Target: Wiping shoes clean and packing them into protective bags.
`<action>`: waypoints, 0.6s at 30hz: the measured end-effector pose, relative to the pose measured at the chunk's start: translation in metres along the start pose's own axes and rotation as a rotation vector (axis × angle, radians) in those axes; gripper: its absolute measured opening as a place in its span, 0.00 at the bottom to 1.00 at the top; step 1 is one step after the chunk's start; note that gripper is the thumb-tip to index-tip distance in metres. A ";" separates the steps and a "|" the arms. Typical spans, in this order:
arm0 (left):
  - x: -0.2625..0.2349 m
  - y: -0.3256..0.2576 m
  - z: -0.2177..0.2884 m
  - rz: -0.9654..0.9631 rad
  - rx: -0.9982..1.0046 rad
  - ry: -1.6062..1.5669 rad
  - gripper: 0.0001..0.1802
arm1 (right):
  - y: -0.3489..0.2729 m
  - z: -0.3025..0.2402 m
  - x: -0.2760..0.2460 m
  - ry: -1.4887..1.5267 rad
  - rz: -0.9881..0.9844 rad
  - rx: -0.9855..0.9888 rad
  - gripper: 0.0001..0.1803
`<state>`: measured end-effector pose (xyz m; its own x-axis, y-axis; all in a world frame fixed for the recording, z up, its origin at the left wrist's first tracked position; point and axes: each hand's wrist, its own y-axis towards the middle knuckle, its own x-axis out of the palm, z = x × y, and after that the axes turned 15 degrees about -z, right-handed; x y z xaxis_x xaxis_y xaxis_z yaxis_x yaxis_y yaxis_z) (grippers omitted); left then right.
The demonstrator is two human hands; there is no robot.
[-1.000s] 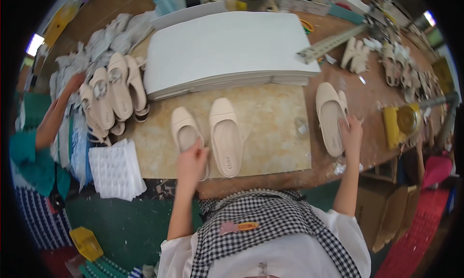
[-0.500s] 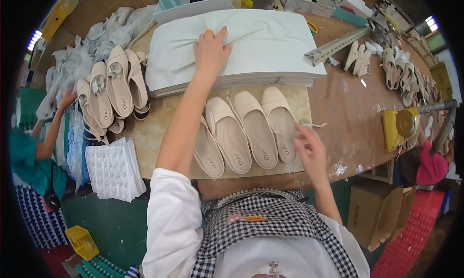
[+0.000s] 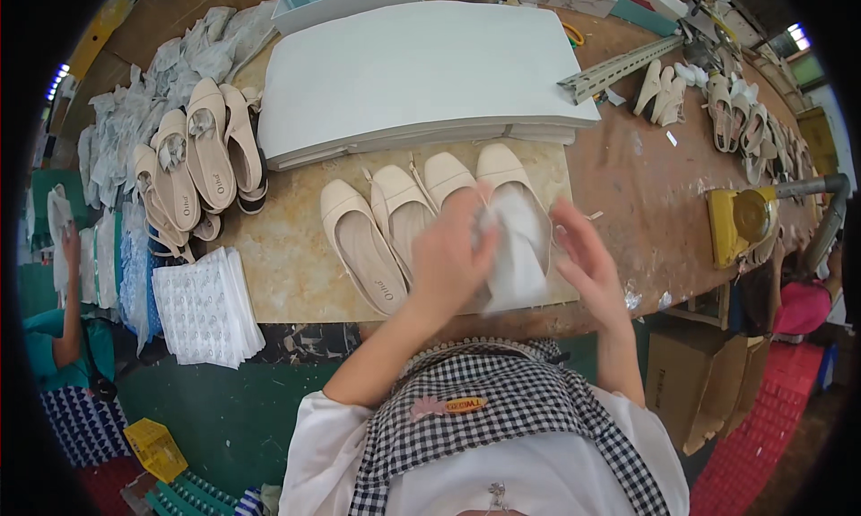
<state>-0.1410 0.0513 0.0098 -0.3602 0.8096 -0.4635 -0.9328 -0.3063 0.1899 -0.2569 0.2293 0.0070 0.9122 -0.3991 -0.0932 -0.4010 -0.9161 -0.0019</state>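
Crumpled white tissue paper, blurred by motion, is gripped in my left hand above the row of shoes. To the right of the paper, my right hand is open, with its fingers apart and nothing in them. Beneath and beside my hands, several beige slip-in shoes lie in a row, toes pointing away from me. The leftmost beige shoe shows almost whole; the rightmost beige shoe is partly covered by the paper and my left hand. Behind them lies a thick stack of white paper sheets.
More beige shoes stand at the left, near wrapped bundles and printed sheets. A metal angle bar touches the stack. A yellow tool sits on the right. Co-workers' arms show at both sides, including a left co-worker's arm.
My left hand has left the white stack, come back toward me and taken a sheet of tissue paper, now crumpled. The stack's top lies smoother. My right hand has stayed near the rightmost shoe.
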 end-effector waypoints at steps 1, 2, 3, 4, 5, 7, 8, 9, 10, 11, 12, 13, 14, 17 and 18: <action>0.000 0.007 -0.005 0.032 -0.235 -0.087 0.23 | 0.005 -0.009 0.010 -0.140 0.023 -0.007 0.36; 0.021 0.013 -0.003 -0.068 -0.148 -0.189 0.29 | 0.007 -0.017 0.032 -0.282 0.061 -0.006 0.37; 0.034 0.016 -0.002 -0.070 -0.160 -0.368 0.29 | 0.010 -0.008 0.027 -0.448 0.087 -0.037 0.40; 0.042 0.022 -0.002 -0.069 -0.172 -0.546 0.29 | 0.010 0.000 0.025 -0.607 0.121 -0.057 0.44; 0.047 0.029 -0.005 -0.069 -0.169 -0.723 0.29 | 0.017 0.023 -0.005 -0.349 0.169 0.027 0.42; 0.053 0.027 -0.016 -0.444 -0.134 -0.105 0.27 | 0.023 0.055 -0.052 0.166 0.291 0.197 0.38; 0.052 0.019 -0.008 -0.628 -0.089 0.209 0.25 | 0.025 0.051 -0.051 -0.045 0.199 0.194 0.33; 0.055 0.005 -0.001 -0.810 -0.048 0.523 0.25 | 0.023 0.044 -0.042 -0.250 0.104 0.200 0.29; 0.073 -0.021 -0.019 -0.464 0.178 0.513 0.22 | 0.025 0.040 -0.028 -0.446 0.004 0.199 0.25; 0.074 -0.022 -0.021 -0.518 0.162 0.512 0.23 | 0.032 0.045 -0.018 -0.733 -0.030 0.202 0.25; 0.075 -0.026 -0.022 -0.574 0.141 0.506 0.23 | 0.040 0.052 -0.005 -1.018 -0.073 0.212 0.25; 0.076 -0.029 -0.023 -0.631 0.122 0.500 0.23 | 0.051 0.057 0.007 -1.302 -0.120 0.222 0.24; 0.079 -0.031 -0.025 -0.437 0.228 0.583 0.25 | 0.071 0.060 0.017 -1.370 -0.131 0.230 0.25; 0.072 -0.026 -0.025 -0.629 0.103 0.489 0.28 | 0.099 0.060 0.018 -1.289 -0.182 0.149 0.27; 0.074 -0.030 -0.028 -0.574 0.132 0.530 0.27 | 0.085 0.052 0.003 -1.072 -0.213 0.046 0.29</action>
<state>-0.1403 0.1060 -0.0547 0.1881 0.4662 -0.8644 -0.9774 0.1756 -0.1179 -0.2927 0.1525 -0.0456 0.4249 0.0293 -0.9047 -0.2671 -0.9509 -0.1562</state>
